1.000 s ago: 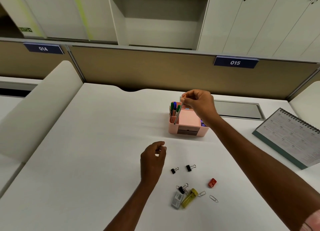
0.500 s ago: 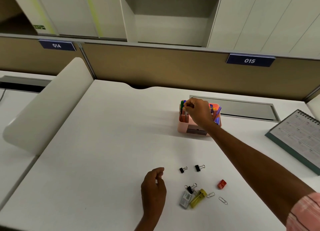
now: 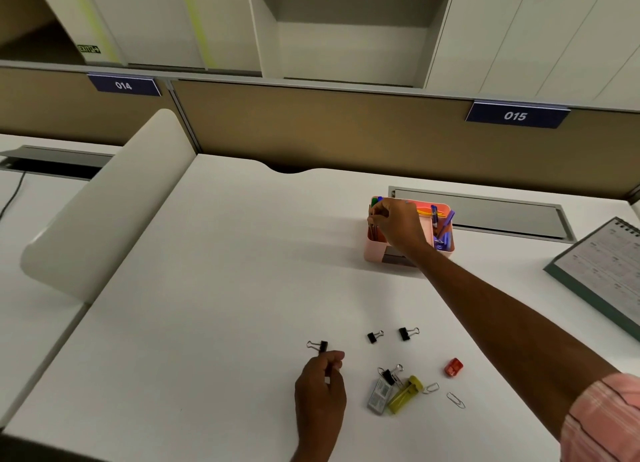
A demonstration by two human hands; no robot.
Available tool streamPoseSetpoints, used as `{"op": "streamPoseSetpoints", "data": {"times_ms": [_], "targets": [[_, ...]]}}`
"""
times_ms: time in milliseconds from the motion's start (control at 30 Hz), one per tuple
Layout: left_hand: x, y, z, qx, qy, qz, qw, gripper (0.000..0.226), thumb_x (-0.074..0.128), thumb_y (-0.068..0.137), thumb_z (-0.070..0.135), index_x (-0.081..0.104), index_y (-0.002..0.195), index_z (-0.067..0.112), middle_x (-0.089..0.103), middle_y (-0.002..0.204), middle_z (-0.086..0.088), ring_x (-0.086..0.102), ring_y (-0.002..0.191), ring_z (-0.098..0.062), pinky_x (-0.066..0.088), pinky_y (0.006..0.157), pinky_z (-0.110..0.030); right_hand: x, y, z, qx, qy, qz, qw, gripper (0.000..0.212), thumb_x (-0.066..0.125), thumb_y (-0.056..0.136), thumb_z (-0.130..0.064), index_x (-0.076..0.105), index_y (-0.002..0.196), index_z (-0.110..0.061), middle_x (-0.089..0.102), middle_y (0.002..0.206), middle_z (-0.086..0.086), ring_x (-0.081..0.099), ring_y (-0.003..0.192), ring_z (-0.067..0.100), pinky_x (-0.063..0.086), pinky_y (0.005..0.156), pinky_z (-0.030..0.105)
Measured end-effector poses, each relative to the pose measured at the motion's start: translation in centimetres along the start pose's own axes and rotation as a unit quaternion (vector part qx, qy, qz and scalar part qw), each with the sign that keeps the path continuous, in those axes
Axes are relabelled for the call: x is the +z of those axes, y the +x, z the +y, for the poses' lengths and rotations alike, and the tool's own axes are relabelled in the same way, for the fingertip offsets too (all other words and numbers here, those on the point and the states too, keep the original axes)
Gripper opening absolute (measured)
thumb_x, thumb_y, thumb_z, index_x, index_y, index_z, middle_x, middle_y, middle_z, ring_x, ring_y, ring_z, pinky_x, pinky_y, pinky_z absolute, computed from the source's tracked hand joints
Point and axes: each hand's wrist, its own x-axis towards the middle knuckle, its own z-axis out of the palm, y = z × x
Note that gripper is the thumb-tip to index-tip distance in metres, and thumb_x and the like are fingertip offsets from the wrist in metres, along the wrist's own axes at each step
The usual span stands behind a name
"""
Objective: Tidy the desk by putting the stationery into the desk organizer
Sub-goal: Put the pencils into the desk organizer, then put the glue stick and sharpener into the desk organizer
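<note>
Right arm [image 3: 485, 309]: pink sleeve [image 3: 601, 423] with thin dark stripes, over the counter's [image 3: 207, 288] near right corner. Forearm below it bare. Left forearm [image 3: 311, 441] also bare.

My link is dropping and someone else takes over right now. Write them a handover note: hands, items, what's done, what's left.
Right hand pinches a thin pen in the left compartment of the pink organizer.
Left hand, fingers curled, sits by a binder clip; whether they touch is unclear.
Done: pens stand in the organizer.
Left on the desk: three other binder clips, red sharpener, yellow item, small grey box, two paper clips.
</note>
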Motion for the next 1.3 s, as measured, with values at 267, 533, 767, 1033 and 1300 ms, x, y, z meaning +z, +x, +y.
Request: {"op": "streamPoseSetpoints", "data": {"times_ms": [267,533,767,1033,1300], "targets": [[0.8,-1.3,0.3,0.026,0.016,-0.045,0.998,0.036,0.067,0.092,0.005,0.072,0.094,0.041,0.071,0.094,0.022,0.068,0.091,-0.002,0.055,0.074,-0.015,-1.0,-0.7,0.8,-0.040,0.003,0.023,0.999,0.006,0.072,0.093,-0.009,0.078,0.093,-0.010,0.078,0.094,0.007,0.069,0.080,0.013,0.060,0.080,0.032],[2.5,-4.5,1.3,0.080,0.088,-0.099,0.988,0.022,0.061,0.096,0.026,0.065,0.099,0.047,0.063,0.100,0.029,0.062,0.092,0.004,0.054,0.075,-0.017,-3.4,-5.8,2.6,-0.039,0.050,0.048,0.997,0.011,0.069,0.096,-0.007,0.078,0.103,-0.006,0.078,0.101,0.007,0.071,0.089,0.013,0.056,0.079,0.019],[4.3,-5.4,2.1,0.191,0.190,-0.160,0.950,0.033,0.060,0.094,0.047,0.059,0.126,0.040,0.058,0.120,0.020,0.054,0.114,-0.004,0.054,0.083,-0.024,-3.8,-16.3,6.2,0.013,0.123,0.030,0.992,0.020,0.070,0.094,-0.005,0.077,0.109,-0.016,0.076,0.099,-0.006,0.071,0.087,0.007,0.061,0.079,0.024],[5.9,-5.2,3.3,0.198,0.293,-0.211,0.911,0.042,0.085,0.072,0.033,0.067,0.110,0.037,0.065,0.102,0.015,0.064,0.092,-0.010,0.054,0.060,-0.024,-2.3,-25.6,11.3,0.001,-0.020,-0.176,0.984,0.043,0.073,0.086,-0.009,0.071,0.112,-0.043,0.060,0.108,-0.029,0.051,0.102,-0.009,0.046,0.084,0.017],[6.9,-4.8,3.4,0.195,0.298,-0.193,0.914,0.029,0.080,0.069,0.027,0.069,0.093,0.037,0.066,0.087,0.017,0.064,0.085,-0.007,0.050,0.057,-0.021,-2.5,-28.8,13.6,-0.037,-0.043,-0.192,0.980,0.058,0.068,0.076,0.004,0.071,0.114,-0.041,0.061,0.110,-0.031,0.054,0.111,0.000,0.052,0.087,0.029]]}}
